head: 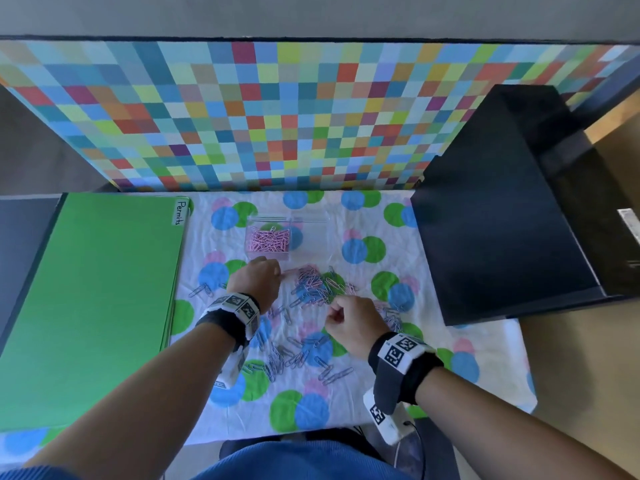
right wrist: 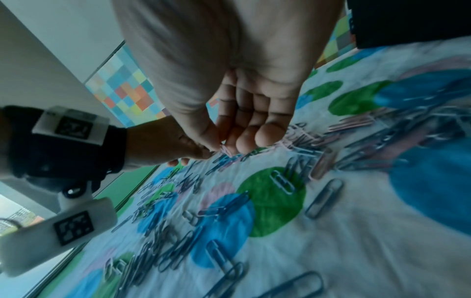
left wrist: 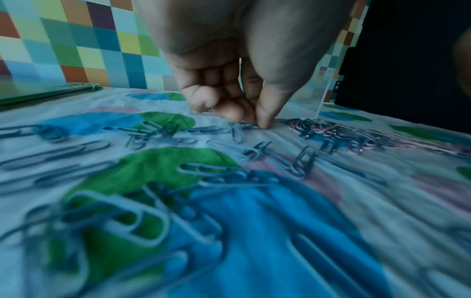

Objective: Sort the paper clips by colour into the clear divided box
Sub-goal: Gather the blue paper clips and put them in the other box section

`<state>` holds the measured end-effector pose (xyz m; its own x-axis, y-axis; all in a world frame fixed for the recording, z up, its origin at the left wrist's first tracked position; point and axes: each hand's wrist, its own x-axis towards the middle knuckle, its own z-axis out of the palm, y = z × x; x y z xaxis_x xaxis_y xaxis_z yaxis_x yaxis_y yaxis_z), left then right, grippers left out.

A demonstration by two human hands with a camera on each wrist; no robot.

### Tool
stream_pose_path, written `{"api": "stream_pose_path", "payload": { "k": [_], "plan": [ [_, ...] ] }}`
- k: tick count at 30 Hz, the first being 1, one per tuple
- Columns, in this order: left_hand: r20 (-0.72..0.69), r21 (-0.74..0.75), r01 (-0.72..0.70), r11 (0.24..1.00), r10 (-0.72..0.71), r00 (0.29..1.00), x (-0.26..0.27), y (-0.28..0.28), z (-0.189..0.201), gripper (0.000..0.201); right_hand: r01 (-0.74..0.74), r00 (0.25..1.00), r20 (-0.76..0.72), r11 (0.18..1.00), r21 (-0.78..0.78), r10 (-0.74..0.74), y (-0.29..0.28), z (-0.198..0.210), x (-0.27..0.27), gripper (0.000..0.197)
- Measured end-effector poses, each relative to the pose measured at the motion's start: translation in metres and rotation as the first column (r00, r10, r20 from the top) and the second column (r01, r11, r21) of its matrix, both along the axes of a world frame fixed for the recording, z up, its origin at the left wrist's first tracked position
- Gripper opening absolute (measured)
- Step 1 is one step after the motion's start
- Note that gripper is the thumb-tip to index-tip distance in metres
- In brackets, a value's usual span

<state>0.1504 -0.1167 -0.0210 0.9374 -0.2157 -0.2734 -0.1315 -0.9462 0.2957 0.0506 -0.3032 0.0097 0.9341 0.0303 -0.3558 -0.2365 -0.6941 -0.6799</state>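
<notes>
Left hand (head: 258,280): fingers curled down to the cloth (head: 363,344), thumb tip and fingertips (left wrist: 267,121) pressed together on a clip at the left edge of the mixed heap; the clip's colour cannot be told.
Right hand (head: 353,325): fingers curled toward the palm, thumb and forefinger pinching a pink clip (right wrist: 225,150) just above the cloth, near the heap's front edge.
Hands together: close to each other, left one farther from the person, the right hand's fingertips (right wrist: 270,134) just beside the left hand in the right wrist view.
Wrists: each wears a dark band (head: 403,367) with white blocks bearing black-and-white square markers.
Heap (head: 317,284): pink and blue clips tangled together at the middle of the cloth, between the hands and the box.
Blue clips (head: 298,355): scattered loose over the near half of the cloth, between and under the forearms; a few lie to the left of the left wrist.
Box (head: 287,239): clear, toward the far edge of the cloth; its left compartment holds pink clips (head: 268,240), and the right one looks empty.
Cloth: white with blue, green and pink dots, wrinkled.
Folders (head: 93,306): green stack along the cloth's left edge, tab reading "Permits".
Black case (head: 502,209): at the cloth's right edge.
Wall (head: 259,109): many-coloured checks, behind the far edge.
</notes>
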Motion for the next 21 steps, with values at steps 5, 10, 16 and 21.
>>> {"api": "stream_pose_path", "payload": {
  "k": [5, 10, 16, 21],
  "plan": [
    [-0.006, -0.027, -0.062, 0.998, 0.062, 0.998, -0.009, 0.026, 0.000, 0.013, 0.023, 1.000, 0.004, 1.000, -0.007, -0.022, -0.015, -0.008, -0.006, 0.011],
    [-0.106, -0.159, -0.209, 0.965, 0.194, 0.975, -0.010, 0.045, -0.002, 0.011, 0.052, 0.999, -0.011, 0.999, 0.006, -0.052, -0.020, -0.010, -0.008, 0.011],
    [-0.096, -0.154, -0.255, 0.955, 0.242, 0.965, -0.007, 0.049, 0.004, 0.015, 0.126, 0.992, -0.026, 0.991, 0.041, -0.125, -0.021, -0.013, -0.004, 0.013],
    [0.022, -0.054, -0.051, 0.997, 0.052, 0.998, -0.009, 0.038, 0.005, 0.024, 0.129, 0.991, -0.049, 0.989, 0.066, -0.126, -0.022, -0.009, -0.001, 0.016]
  ]
}}
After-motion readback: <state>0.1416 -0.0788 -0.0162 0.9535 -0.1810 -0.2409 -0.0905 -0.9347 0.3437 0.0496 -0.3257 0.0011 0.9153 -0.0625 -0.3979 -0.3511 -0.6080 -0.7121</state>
